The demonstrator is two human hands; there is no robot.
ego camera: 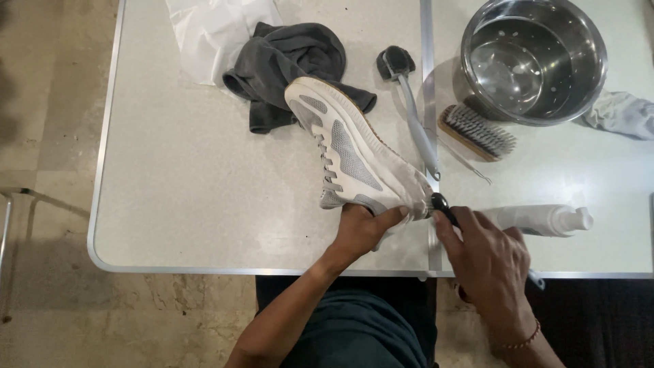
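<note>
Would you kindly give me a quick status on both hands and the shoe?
Left hand grips sneaker at heel. Right hand presses small dark brush to heel. Spray bottle lies beside.

white and grey sneaker (354, 153) is lying on its side on the pale table, toe pointing away toward the dark cloth, tan sole edge facing right, laces showing. small black-headed brush (441, 203) is touching its heel (handle mostly hidden under the hand).

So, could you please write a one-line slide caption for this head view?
Left hand steadies a grey-and-white sneaker on the table while the right hand scrubs its heel with a small brush.
</note>
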